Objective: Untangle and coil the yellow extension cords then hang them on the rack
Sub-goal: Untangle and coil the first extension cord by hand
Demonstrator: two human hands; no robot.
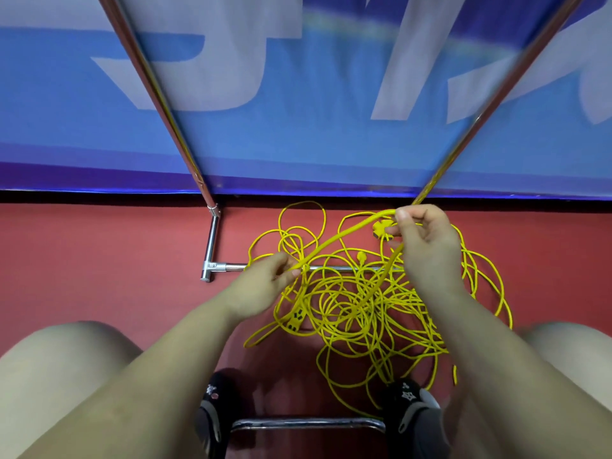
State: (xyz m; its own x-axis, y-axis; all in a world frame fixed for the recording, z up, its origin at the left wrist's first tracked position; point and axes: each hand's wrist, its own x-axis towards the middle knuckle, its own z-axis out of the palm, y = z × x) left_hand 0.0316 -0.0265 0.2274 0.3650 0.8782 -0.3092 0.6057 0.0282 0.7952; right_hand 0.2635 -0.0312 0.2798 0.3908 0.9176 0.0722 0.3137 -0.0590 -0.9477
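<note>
From the head camera, the yellow extension cords [364, 303] lie in a loose tangle on the red floor [99, 253], spread over the rack [212, 246] base bar, between the person's shoes. The left hand [265, 279] pinches one strand low near the heap; the right hand [420, 233] pinches the same strand higher up, beside a yellow plug [381, 228]. To do this well, I'd say follow that plug end, feed it back through each loop, and keep the pull gentle so knots don't tighten.
</note>
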